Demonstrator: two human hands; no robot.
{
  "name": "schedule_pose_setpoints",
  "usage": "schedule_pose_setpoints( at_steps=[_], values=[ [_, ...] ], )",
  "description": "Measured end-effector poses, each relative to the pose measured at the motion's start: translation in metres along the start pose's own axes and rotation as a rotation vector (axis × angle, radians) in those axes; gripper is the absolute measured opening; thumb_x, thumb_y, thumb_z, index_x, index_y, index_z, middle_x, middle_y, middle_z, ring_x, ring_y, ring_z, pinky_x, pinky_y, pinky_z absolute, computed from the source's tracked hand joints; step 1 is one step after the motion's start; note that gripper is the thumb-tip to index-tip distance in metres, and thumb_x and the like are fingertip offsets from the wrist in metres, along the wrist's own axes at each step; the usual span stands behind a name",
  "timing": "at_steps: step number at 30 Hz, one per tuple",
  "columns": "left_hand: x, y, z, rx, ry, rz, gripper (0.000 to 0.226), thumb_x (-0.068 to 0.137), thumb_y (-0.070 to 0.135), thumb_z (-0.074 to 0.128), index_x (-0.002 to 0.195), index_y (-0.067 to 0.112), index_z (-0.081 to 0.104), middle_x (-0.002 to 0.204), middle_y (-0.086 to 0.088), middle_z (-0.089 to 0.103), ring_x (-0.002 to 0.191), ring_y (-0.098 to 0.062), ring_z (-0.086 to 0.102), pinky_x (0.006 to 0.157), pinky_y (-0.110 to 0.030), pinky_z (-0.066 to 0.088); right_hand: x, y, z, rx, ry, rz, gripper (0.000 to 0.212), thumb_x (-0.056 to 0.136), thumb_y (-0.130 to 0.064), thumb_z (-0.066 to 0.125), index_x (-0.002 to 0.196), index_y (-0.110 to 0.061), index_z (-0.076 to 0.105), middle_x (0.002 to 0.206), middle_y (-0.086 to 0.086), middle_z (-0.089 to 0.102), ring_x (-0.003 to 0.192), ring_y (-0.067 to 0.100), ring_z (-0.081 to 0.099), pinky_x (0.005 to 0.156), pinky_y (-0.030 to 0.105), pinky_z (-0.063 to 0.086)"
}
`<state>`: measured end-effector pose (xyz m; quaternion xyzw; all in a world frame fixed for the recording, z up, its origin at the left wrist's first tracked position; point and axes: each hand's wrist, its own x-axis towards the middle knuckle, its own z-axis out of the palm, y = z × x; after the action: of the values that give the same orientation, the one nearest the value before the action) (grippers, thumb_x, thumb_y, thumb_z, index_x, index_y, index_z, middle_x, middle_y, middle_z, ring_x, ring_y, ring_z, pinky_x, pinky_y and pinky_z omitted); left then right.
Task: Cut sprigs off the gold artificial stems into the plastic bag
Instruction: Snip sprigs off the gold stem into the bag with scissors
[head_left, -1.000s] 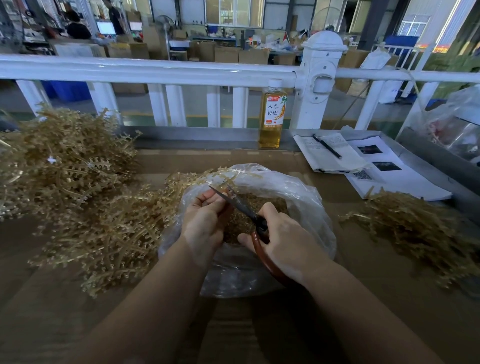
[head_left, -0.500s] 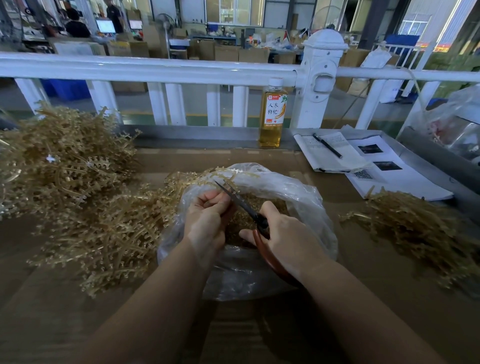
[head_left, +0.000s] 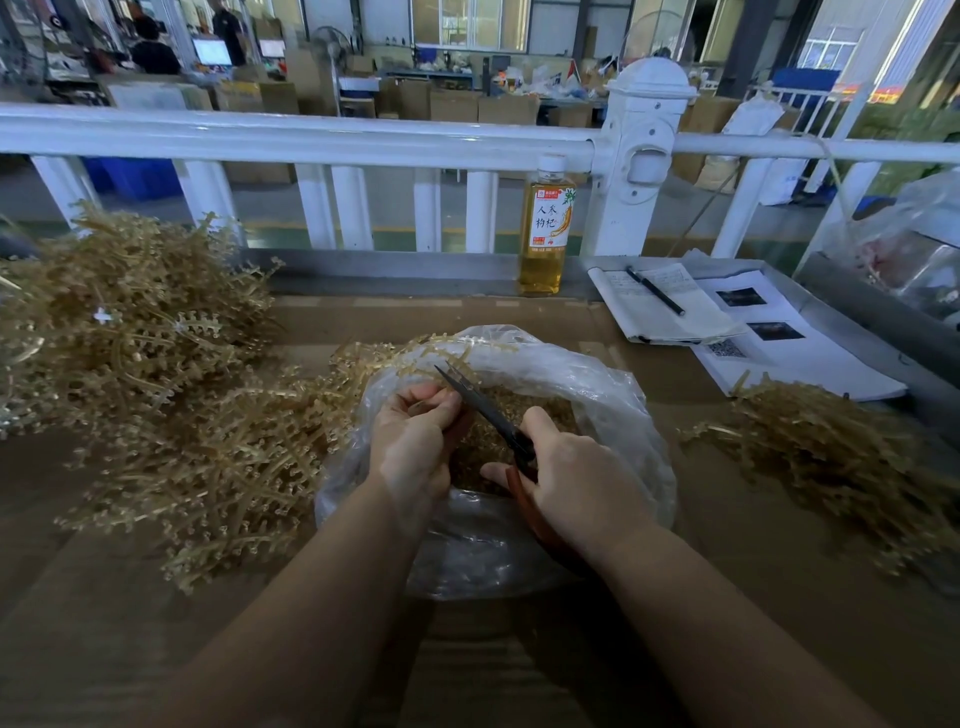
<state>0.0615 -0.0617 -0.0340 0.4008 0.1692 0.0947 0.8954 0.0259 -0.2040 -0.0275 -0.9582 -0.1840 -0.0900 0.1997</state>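
1. Head view: a brown tabletop (head_left: 779, 597) carries everything, with a white railing (head_left: 311, 137) running along its far edge.
2. A big tangled heap of gold artificial stems (head_left: 130, 353) fills the left side; the stems are pale gold, thin and branching, with short toothed sprigs and tiny beaded tips. One stem arcs from the heap over the bag's far rim.
3. A smaller pile of gold stems (head_left: 831, 467) lies on the right, apart from the bag.
4. The clear plastic bag (head_left: 613, 395) sits open at the centre, crinkled, with a layer of cut gold sprigs (head_left: 535, 410) inside.
5. The right hand (head_left: 576, 478) is over the bag, fingers curled round the red-brown handles of the scissors (head_left: 493, 410), whose dark blades point up-left, slightly parted at the tip.
6. The left hand (head_left: 415, 441) is curled over the bag's left rim, fingertips pinching a stem just beside the blades.
7. A bottle (head_left: 545, 228) of amber drink stands by the railing; papers (head_left: 779, 338) and a pen (head_left: 654, 290) lie to its right.
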Motion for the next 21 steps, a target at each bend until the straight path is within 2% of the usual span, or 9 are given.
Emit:
schedule_pose_setpoints(
  at_steps=[4, 9, 13, 16, 21],
  values=[
    [0.0004, 0.0013, -0.0014, 0.012, -0.014, -0.002, 0.029, 0.086, -0.014, 0.051, 0.077, 0.013, 0.047, 0.072, -0.004, 0.057, 0.064, -0.011, 0.063, 0.055, -0.020, 0.055, 0.0002, 0.0013, 0.0020, 0.009, 0.003, 0.006, 0.043, 0.088, -0.064, 0.048, 0.104, -0.026, 0.038, 0.090, -0.001, 0.064, 0.084, 0.020, 0.063, 0.069, 0.031, 0.047],
    [-0.0021, -0.0019, -0.0033, 0.098, -0.083, 0.027, 0.027, 0.086, -0.012, 0.052, 0.076, 0.012, 0.052, 0.072, -0.003, 0.061, 0.067, -0.013, 0.064, 0.060, -0.022, 0.056, 0.0011, 0.0001, 0.0041, 0.005, 0.036, 0.007, 0.042, 0.087, -0.065, 0.047, 0.100, -0.028, 0.033, 0.092, -0.001, 0.060, 0.083, 0.018, 0.058, 0.065, 0.028, 0.038],
    [-0.0029, -0.0007, -0.0046, 0.115, -0.106, 0.001, 0.026, 0.086, -0.012, 0.053, 0.076, 0.012, 0.052, 0.072, -0.004, 0.064, 0.062, -0.012, 0.066, 0.062, -0.025, 0.058, 0.0028, -0.0007, 0.0035, 0.036, 0.019, 0.013, 0.042, 0.087, -0.064, 0.048, 0.101, -0.027, 0.036, 0.094, 0.001, 0.061, 0.086, 0.020, 0.060, 0.071, 0.032, 0.048],
    [-0.0036, -0.0002, -0.0046, 0.104, -0.117, -0.002, 0.028, 0.086, -0.014, 0.051, 0.076, 0.012, 0.052, 0.072, -0.005, 0.063, 0.061, -0.013, 0.066, 0.059, -0.024, 0.057, 0.0026, -0.0008, 0.0035, 0.044, 0.014, 0.018, 0.044, 0.087, -0.065, 0.048, 0.103, -0.026, 0.037, 0.095, 0.001, 0.061, 0.088, 0.021, 0.060, 0.074, 0.034, 0.050],
    [-0.0044, 0.0002, -0.0047, 0.085, -0.125, -0.022, 0.028, 0.086, -0.013, 0.052, 0.076, 0.013, 0.051, 0.075, -0.006, 0.063, 0.066, -0.016, 0.066, 0.060, -0.027, 0.058, 0.0029, 0.0000, 0.0037, 0.019, 0.012, -0.002, 0.040, 0.088, -0.064, 0.046, 0.099, -0.028, 0.031, 0.090, 0.001, 0.062, 0.082, 0.021, 0.061, 0.066, 0.029, 0.043]
  ],
)
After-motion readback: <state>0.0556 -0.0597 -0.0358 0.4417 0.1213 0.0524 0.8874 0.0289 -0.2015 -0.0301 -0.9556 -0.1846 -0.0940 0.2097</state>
